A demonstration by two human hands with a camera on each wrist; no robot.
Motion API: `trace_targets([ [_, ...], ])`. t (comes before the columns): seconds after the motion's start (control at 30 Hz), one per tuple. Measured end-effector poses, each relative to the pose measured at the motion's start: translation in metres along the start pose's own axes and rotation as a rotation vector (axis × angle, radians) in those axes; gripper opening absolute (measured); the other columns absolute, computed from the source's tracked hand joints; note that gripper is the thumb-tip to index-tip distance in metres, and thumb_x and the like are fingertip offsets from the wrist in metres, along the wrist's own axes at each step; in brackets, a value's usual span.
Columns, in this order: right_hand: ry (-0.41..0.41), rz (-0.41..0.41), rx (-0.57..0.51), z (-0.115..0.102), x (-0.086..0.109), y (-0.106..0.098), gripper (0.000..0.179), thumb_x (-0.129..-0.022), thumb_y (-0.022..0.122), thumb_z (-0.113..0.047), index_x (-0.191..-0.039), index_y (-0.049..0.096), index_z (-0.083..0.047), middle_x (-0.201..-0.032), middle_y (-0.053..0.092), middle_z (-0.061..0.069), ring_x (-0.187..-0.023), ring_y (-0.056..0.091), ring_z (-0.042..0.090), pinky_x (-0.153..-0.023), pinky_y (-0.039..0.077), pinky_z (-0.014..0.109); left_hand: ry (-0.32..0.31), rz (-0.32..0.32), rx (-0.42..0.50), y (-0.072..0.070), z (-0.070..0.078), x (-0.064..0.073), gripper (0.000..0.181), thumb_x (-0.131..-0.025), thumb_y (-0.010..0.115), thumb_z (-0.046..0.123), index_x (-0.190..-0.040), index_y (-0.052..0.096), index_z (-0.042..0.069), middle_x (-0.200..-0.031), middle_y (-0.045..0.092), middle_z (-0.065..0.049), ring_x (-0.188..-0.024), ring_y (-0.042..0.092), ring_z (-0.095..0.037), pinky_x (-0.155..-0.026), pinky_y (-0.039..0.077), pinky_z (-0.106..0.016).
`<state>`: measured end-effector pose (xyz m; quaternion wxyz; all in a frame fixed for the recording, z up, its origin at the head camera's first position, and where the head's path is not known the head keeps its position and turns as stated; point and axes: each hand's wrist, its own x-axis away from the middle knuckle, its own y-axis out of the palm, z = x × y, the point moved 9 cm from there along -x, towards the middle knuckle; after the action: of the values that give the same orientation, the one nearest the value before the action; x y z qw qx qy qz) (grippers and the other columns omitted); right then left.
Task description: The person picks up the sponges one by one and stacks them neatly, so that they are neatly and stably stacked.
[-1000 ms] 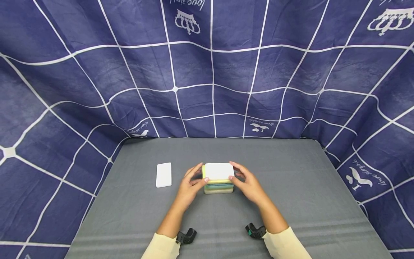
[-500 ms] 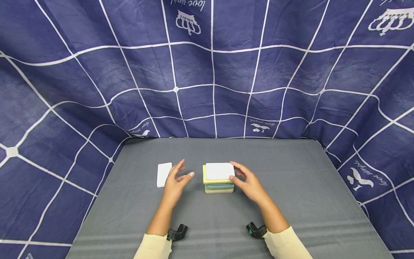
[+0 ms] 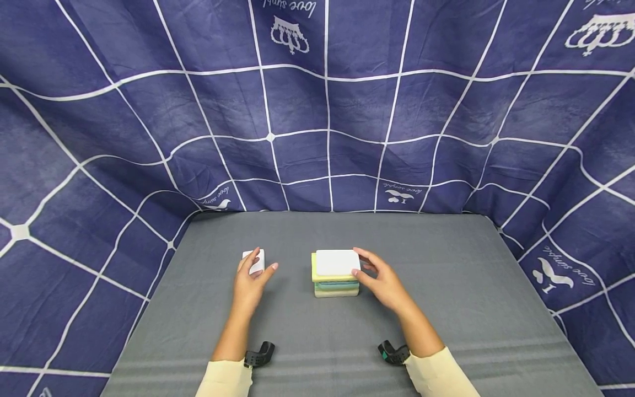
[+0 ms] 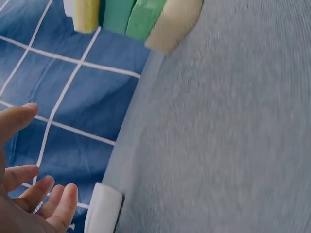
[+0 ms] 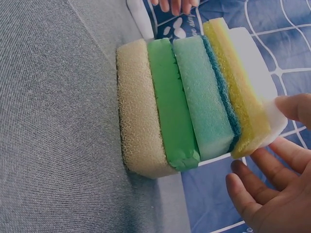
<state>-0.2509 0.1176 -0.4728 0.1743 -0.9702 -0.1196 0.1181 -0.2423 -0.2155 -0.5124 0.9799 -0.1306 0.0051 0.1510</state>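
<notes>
In the head view, a stack of sponges stands mid-table: a white sponge (image 3: pixel 338 262) on top, then a yellow sponge (image 3: pixel 317 273), a teal sponge (image 5: pixel 206 97) with a dark scouring layer, a green block (image 5: pixel 171 104) and a beige sponge (image 5: pixel 138 107) at the bottom. My right hand (image 3: pixel 381 280) pinches the right end of the top white sponge between thumb and fingers. To the left, a second white sponge (image 3: pixel 259 264) lies flat, partly hidden beneath my left hand (image 3: pixel 247 286). That hand is held over it, thumb and fingers spread, with nothing between them.
Grey cloth covers the table (image 3: pixel 446 264). A blue curtain (image 3: pixel 357 110) with white grid lines hangs behind it and along both sides. Each wrist wears a black band, the left band (image 3: pixel 259 354) and the right band (image 3: pixel 393 353).
My left hand has left the stack and moved left to the loose white sponge, now covering much of it. My right hand has stayed at the stack's right end.
</notes>
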Motion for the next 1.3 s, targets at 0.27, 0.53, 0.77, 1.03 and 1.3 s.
trace_targets([
  [0.27, 0.013, 0.002, 0.007, 0.002, -0.001, 0.000, 0.056, -0.095, 0.072, -0.019, -0.145, 0.053, -0.004, -0.148, 0.055, 0.014, -0.140, 0.050, 0.034, -0.112, 0.042, 0.054, -0.046, 0.083, -0.090, -0.023, -0.016, -0.003, 0.076, -0.085, 0.081, 0.017, -0.152, 0.045, 0.007, -0.152, 0.042, -0.017, -0.133, 0.051, -0.038, -0.107, 0.046, -0.049],
  [0.53, 0.024, 0.010, -0.010, 0.004, -0.001, 0.000, 0.055, -0.094, 0.072, -0.015, -0.145, 0.054, -0.007, -0.148, 0.055, 0.016, -0.139, 0.050, 0.034, -0.113, 0.042, 0.054, -0.114, 0.116, -0.141, -0.036, -0.029, -0.002, 0.080, -0.086, 0.079, 0.019, -0.153, 0.040, 0.002, -0.151, 0.037, -0.024, -0.137, 0.042, -0.041, -0.111, 0.041, -0.053],
  [0.77, 0.034, 0.011, -0.013, 0.004, 0.000, -0.001, 0.054, -0.094, 0.072, -0.014, -0.144, 0.054, -0.009, -0.148, 0.055, 0.016, -0.139, 0.050, 0.034, -0.113, 0.042, 0.054, -0.158, 0.108, -0.215, -0.038, -0.037, -0.001, 0.085, -0.086, 0.080, 0.022, -0.154, 0.036, -0.002, -0.151, 0.035, -0.028, -0.138, 0.040, -0.043, -0.116, 0.033, -0.057],
  [1.03, 0.025, 0.006, -0.005, 0.006, -0.001, -0.002, 0.054, -0.094, 0.073, -0.019, -0.143, 0.055, -0.009, -0.147, 0.056, 0.014, -0.139, 0.050, 0.034, -0.113, 0.042, 0.054, -0.175, 0.024, -0.366, -0.032, -0.043, -0.003, 0.095, -0.083, 0.081, 0.027, -0.155, 0.029, -0.007, -0.147, 0.038, -0.031, -0.137, 0.037, -0.048, -0.115, 0.031, -0.060],
  [1.3, 0.024, 0.005, -0.005, 0.005, -0.001, -0.001, 0.055, -0.094, 0.072, -0.019, -0.144, 0.054, -0.006, -0.148, 0.055, 0.014, -0.139, 0.050, 0.034, -0.113, 0.041, 0.054, -0.164, -0.008, -0.467, -0.029, -0.043, -0.005, 0.094, -0.080, 0.082, 0.029, -0.151, 0.033, -0.009, -0.148, 0.034, -0.034, -0.139, 0.030, -0.051, -0.116, 0.027, -0.061],
])
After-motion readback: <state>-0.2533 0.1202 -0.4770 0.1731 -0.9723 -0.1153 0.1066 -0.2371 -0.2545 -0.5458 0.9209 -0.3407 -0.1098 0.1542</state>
